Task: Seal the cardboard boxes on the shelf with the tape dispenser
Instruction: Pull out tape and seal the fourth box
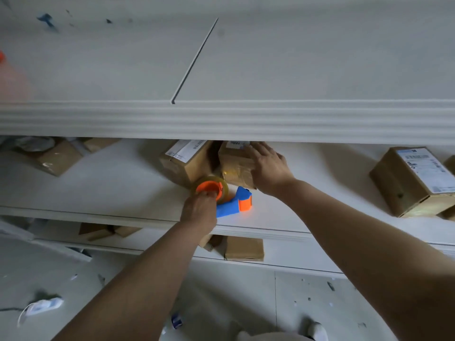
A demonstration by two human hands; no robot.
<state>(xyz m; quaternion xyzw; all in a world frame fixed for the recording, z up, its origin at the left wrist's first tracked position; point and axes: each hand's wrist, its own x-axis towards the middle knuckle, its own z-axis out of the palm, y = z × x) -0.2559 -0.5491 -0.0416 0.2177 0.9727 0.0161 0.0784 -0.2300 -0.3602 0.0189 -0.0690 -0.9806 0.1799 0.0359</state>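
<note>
A blue and orange tape dispenser (231,201) with a clear tape roll lies on the middle white shelf (110,188). My left hand (200,210) grips it at the roll end. Right behind the dispenser stands a small cardboard box (234,166) with glossy tape on its near face. My right hand (267,166) lies flat on that box's right side, fingers spread over its top. Touching it on the left is a second labelled box (186,159). A third labelled box (413,180) stands apart at the right.
The upper shelf's thick front edge (221,121) hangs low over the boxes. More boxes (56,156) sit at the middle shelf's far left and on the lower shelf (243,248). Scraps and a white mask (40,307) litter the floor.
</note>
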